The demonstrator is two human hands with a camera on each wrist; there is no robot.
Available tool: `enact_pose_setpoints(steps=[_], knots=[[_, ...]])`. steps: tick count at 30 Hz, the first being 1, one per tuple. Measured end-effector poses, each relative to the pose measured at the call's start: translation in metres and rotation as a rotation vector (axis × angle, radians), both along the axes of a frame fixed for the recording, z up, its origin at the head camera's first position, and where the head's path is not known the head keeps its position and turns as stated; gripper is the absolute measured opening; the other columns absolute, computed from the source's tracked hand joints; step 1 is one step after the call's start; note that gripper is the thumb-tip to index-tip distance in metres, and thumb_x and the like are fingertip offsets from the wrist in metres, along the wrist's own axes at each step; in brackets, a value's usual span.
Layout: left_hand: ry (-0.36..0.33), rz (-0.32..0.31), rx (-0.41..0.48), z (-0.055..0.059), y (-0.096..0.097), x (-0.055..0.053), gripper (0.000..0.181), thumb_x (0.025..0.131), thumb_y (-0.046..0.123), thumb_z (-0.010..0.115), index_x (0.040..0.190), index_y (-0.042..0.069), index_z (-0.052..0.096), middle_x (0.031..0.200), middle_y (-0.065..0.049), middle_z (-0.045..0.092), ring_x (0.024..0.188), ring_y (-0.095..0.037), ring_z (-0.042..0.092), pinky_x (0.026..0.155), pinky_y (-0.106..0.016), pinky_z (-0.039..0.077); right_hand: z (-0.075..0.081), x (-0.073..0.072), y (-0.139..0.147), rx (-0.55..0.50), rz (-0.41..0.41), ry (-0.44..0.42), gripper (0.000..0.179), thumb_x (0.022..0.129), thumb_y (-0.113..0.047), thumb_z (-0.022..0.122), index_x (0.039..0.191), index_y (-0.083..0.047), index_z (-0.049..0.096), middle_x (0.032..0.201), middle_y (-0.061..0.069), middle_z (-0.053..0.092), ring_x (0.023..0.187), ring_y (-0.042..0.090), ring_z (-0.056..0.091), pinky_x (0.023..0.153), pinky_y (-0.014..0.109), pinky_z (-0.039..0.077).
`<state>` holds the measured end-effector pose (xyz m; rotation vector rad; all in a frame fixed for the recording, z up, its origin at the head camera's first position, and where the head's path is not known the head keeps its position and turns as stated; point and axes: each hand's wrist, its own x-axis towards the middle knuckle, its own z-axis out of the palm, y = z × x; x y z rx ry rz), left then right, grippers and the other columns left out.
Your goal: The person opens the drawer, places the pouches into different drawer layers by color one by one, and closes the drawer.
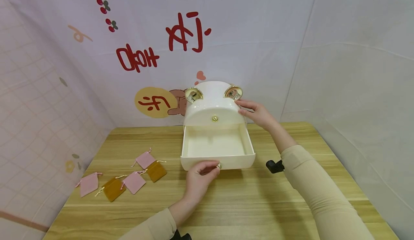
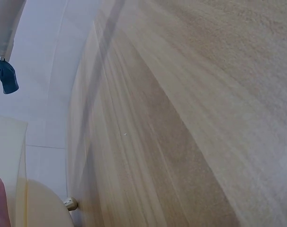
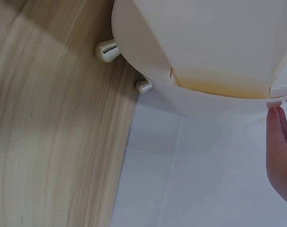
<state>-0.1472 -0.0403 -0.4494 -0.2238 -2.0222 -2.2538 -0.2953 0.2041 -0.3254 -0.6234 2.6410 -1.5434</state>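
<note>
Jutting from the cabinet (image 1: 214,101) on the tabletop (image 1: 239,204), the drawer (image 1: 237,163) is judged light, stiff, best held by the knob (image 1: 219,166) pinched in the left hand (image 1: 199,179); the cabinet is touched by the right hand (image 1: 257,115).

The drawer box (image 1: 228,118) is cream, its knobs (image 1: 215,118) gold, the pouches (image 1: 134,182) pink and mustard-brown.

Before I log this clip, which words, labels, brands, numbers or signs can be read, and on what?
"好", probably: upper red character on the pale cloth backdrop.
"乐", probably: lower red character on its printed yellow circle.
Left red character: skewed, not surely readable.
White plastic drawer box: no text visible.
</note>
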Motion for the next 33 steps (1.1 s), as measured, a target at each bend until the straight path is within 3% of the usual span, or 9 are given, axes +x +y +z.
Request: enact_pose_setpoints(steps=[20,23,27,33], knots=[[0.004,0.001,-0.028,-0.006,0.003,0.004,0.021,0.082,-0.002,0.078,0.103,0.0,0.076,0.099,-0.015,0.073,0.084,-0.016,0.069,0.075,-0.027,0.058,0.001,0.0,-0.001,0.023,-0.011,0.008,0.044,0.101,-0.013,0.059,0.142,0.0,0.051,0.155,0.019,0.035,0.143,0.038,0.028,0.11,0.054,0.033],[0.017,-0.039,-0.029,-0.007,0.001,0.003,0.021,0.084,-0.005,0.075,0.105,-0.001,0.075,0.102,-0.017,0.072,0.087,-0.021,0.07,0.076,-0.028,0.058,0.002,0.001,-0.001,0.032,-0.01,0.012,0.045,0.101,-0.014,0.059,0.143,0.0,0.051,0.155,0.019,0.035,0.143,0.038,0.028,0.11,0.055,0.033],[0.041,-0.138,-0.028,-0.007,-0.008,0.002,0.024,0.087,-0.006,0.072,0.111,-0.005,0.072,0.108,-0.02,0.07,0.091,-0.027,0.07,0.08,-0.031,0.058,0.003,0.003,-0.001,0.037,-0.015,0.015,0.044,0.101,-0.014,0.059,0.142,0.0,0.051,0.155,0.019,0.035,0.143,0.038,0.029,0.11,0.055,0.033],[-0.029,-0.274,0.032,-0.008,-0.033,0.0,0.027,0.09,-0.003,0.069,0.115,-0.011,0.068,0.111,-0.025,0.069,0.093,-0.025,0.071,0.085,-0.04,0.056,0.004,0.004,-0.002,0.042,-0.022,0.013,0.044,0.101,-0.014,0.059,0.142,0.0,0.051,0.155,0.018,0.036,0.143,0.038,0.029,0.112,0.054,0.031]])
